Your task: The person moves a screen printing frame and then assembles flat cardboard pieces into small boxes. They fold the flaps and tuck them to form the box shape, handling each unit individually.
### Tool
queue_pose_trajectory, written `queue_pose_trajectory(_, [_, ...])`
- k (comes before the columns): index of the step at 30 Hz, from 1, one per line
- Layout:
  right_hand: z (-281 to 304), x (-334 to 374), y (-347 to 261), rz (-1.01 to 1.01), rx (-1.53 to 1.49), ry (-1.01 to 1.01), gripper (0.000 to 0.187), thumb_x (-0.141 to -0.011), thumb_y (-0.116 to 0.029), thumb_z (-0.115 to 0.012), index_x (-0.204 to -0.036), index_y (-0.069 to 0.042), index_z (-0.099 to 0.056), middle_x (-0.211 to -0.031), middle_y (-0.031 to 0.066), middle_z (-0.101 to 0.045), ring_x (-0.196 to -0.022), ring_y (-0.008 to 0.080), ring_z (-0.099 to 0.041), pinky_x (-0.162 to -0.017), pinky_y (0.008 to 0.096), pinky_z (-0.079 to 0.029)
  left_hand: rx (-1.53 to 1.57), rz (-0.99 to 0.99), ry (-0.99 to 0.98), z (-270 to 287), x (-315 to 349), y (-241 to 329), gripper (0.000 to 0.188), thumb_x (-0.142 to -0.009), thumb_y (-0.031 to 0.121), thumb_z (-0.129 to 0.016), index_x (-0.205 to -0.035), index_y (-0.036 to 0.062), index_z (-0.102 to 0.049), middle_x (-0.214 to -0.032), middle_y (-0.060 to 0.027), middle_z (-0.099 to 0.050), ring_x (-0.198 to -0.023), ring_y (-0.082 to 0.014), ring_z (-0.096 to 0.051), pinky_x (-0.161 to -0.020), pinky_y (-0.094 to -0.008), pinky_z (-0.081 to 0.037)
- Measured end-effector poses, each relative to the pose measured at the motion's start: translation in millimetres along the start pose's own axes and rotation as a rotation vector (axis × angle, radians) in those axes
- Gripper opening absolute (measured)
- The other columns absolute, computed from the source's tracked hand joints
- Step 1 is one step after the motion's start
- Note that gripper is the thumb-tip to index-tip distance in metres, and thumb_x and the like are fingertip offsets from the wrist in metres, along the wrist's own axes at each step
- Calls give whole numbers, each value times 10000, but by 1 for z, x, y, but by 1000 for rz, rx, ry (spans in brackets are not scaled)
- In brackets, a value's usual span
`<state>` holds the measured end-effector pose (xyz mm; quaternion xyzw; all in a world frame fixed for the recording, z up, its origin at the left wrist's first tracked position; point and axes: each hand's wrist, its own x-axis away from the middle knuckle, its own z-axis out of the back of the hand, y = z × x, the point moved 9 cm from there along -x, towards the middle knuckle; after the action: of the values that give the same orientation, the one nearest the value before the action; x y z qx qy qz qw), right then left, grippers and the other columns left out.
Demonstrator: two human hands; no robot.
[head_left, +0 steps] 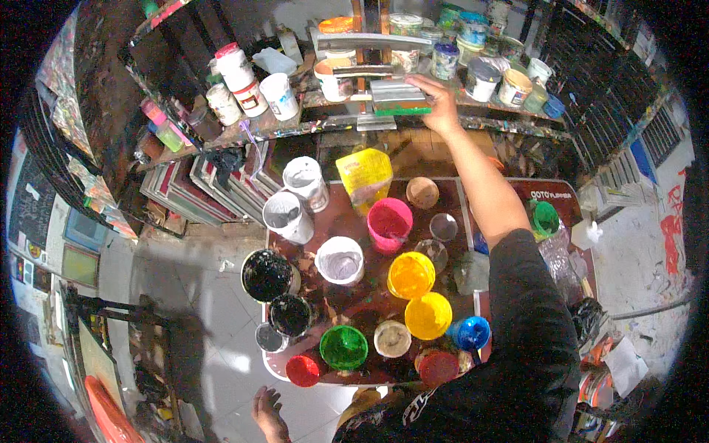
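Observation:
My right hand (437, 101) is raised at the shelf rack, fingers closed around the end of a short grey metal tool with a green lower edge (399, 97). Its exact kind I cannot make out. Longer metal bars (375, 41) are racked just above it. At the lower edge, my left hand (269, 413) hangs beside the table with its fingers apart, holding nothing. Between my arms the dark red table (369, 303) carries open paint tubs, among them a pink tub (390, 225), a yellow tub (410, 275), a green tub (343, 348) and a black tub (267, 275).
Shelves at the back hold many containers, including a white tub (278, 96) and a blue-lidded jar (444, 60). Framed screens (214, 188) lean under the left shelf. A yellow container (365, 177) stands at the table's far side. A blue tub (470, 334) sits close to my right sleeve.

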<state>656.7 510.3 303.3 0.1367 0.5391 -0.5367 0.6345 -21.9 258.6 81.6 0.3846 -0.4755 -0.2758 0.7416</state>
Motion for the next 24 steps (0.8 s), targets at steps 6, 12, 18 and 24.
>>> queue_pose_trajectory(6, [20,-30,-29,133,19,20,645,-563,206,-461,-1084,-132,-633,-1101,92,-628,-1054,256,-582,-896,330,-459,102,18,-25,5,-15,-3,386,-888,282,-478,-1210,72,-507,-1108,-113,-588,-946,-227,-578,-802,-363,-382])
queue_pose_trajectory(12, [72,-96,-35,-6,58,134,386,-699,-122,-737,-1072,-102,-640,-1038,89,-646,-947,230,-614,-838,341,-476,81,-40,-87,-13,-14,23,382,-900,281,-466,-1216,71,-513,-1116,-109,-595,-1005,-229,-568,-830,-371,-397])
queue_pose_trajectory(18, [49,-158,-33,224,228,15,411,-691,5,-659,-1083,-116,-634,-1057,129,-634,-968,273,-615,-824,337,-489,92,-57,-115,-24,-13,33,366,-882,285,-503,-1178,72,-534,-1038,-97,-617,-913,-216,-589,-737,-333,-419])
queue_pose_trajectory(24, [8,-182,0,-63,372,-101,384,-701,-107,-656,-1072,-202,-646,-911,179,-634,-807,320,-622,-765,393,-499,84,0,-142,-23,-12,22,367,-892,278,-496,-1189,66,-537,-1057,-100,-622,-962,-222,-588,-773,-337,-428])
